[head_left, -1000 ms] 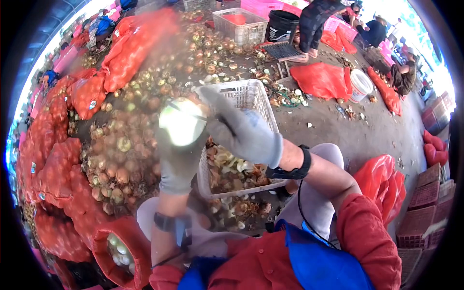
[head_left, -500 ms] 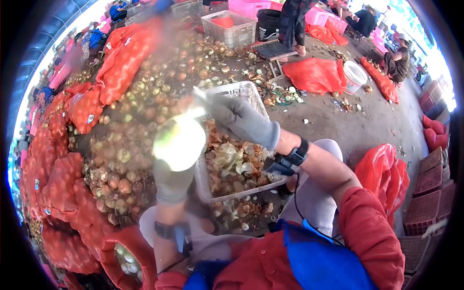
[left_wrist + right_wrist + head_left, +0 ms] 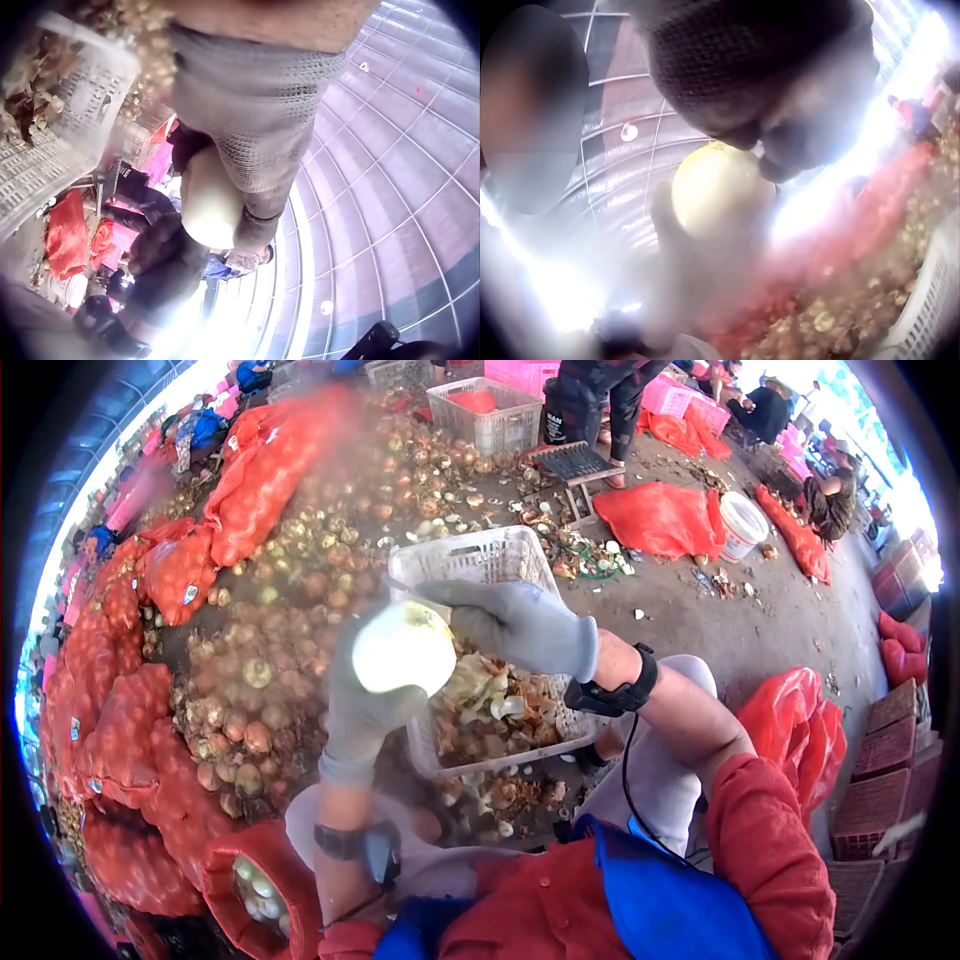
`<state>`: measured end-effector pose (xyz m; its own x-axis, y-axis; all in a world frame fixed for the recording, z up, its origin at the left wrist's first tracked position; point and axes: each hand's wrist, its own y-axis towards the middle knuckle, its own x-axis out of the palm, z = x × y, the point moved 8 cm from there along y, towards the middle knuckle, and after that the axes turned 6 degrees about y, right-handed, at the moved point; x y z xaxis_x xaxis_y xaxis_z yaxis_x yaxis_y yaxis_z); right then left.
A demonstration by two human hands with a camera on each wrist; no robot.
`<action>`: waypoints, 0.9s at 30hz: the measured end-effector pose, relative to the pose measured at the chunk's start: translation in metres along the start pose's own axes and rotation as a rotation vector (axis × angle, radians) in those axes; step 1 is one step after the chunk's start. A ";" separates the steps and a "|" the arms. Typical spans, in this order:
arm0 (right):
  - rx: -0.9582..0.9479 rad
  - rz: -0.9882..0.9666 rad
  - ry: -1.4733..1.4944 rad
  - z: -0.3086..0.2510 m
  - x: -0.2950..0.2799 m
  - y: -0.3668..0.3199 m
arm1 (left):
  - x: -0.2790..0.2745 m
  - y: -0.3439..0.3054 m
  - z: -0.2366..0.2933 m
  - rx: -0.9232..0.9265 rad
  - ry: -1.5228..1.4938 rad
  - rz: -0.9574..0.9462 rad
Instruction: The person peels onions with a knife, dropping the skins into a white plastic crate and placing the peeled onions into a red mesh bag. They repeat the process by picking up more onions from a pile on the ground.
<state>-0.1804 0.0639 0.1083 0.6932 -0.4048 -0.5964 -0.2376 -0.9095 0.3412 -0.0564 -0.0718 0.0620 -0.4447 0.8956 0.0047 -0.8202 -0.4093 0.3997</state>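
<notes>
A peeled white onion [image 3: 403, 648], glaring in bright light, sits in the grey-gloved left hand [image 3: 362, 710], whose fingers curl round it from below. In the left wrist view the onion [image 3: 211, 202] shows pale beside the gloved fingers. The gloved right hand [image 3: 525, 628] has its fingers bent at the onion's upper right side. From the right wrist, dark fingertips [image 3: 780, 154] meet the onion's [image 3: 721, 187] yellowish top; I cannot tell whether they hold a tool. Below both hands stands a white plastic crate [image 3: 545, 560] with onion skins [image 3: 495, 705] in it.
Unpeeled onions [image 3: 240, 700] spread over the ground at left, beside full red mesh sacks [image 3: 130, 725]. An open red sack [image 3: 225, 885] near the left knee holds peeled onions. A low stool [image 3: 578, 465], a red sack [image 3: 662, 520] and a white bucket [image 3: 742, 525] stand farther off.
The right hand drew back from the onion's top half a second ago and is now against its upper right side. The left hand has turned the onion and brought it slightly right.
</notes>
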 end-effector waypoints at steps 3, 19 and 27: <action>0.049 0.016 0.331 -0.016 -0.008 -0.007 | 0.000 0.002 0.002 -0.036 -0.081 -0.014; 0.180 0.153 0.667 0.018 -0.030 -0.004 | 0.006 -0.005 0.026 -0.050 -0.172 0.039; 0.254 0.287 0.363 0.033 -0.029 -0.008 | -0.025 0.005 0.031 -0.029 -0.045 0.317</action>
<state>-0.2212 0.0799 0.0991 0.7565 -0.6227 -0.1997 -0.5783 -0.7796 0.2403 -0.0379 -0.0905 0.0924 -0.6640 0.7291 0.1659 -0.6532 -0.6736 0.3459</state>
